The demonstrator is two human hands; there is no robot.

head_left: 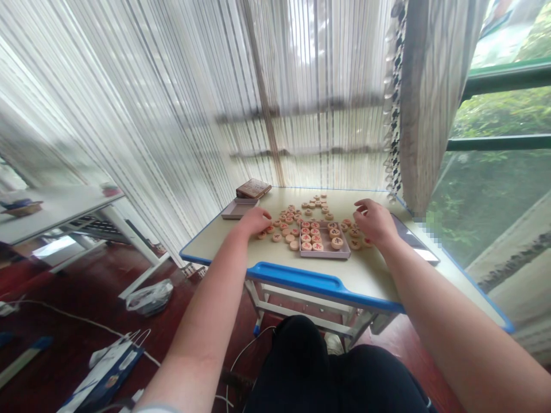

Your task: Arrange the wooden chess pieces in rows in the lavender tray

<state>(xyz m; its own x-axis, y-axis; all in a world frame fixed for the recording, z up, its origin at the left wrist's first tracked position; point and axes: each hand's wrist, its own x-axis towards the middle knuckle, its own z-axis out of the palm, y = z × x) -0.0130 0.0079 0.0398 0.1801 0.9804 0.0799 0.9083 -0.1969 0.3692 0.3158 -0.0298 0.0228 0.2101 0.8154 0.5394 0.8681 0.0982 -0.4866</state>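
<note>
My left hand (256,220) is low over the table's left part, fingers bent and slightly apart. Its fingertips are at a loose round xiangqi piece (270,229); contact is unclear. Over on the right, my right hand (373,219) hovers with thumb and fingers apart, close to other xiangqi pieces (354,232). Between the hands lies a shallow pinkish box tray (326,254). Two columns of red-marked pieces (315,238) fill its left side, and dark-marked pieces (337,243) lie at its right. Many loose pieces (287,217) are scattered behind and beside the tray.
Toward the back left are a shallow lid (239,209) and a brown box (253,188). A dark flat device (415,241) lies under my right forearm's side. The blue-edged table (297,275) stands against a string curtain (310,126). Bags (148,297) and cables lie on the floor.
</note>
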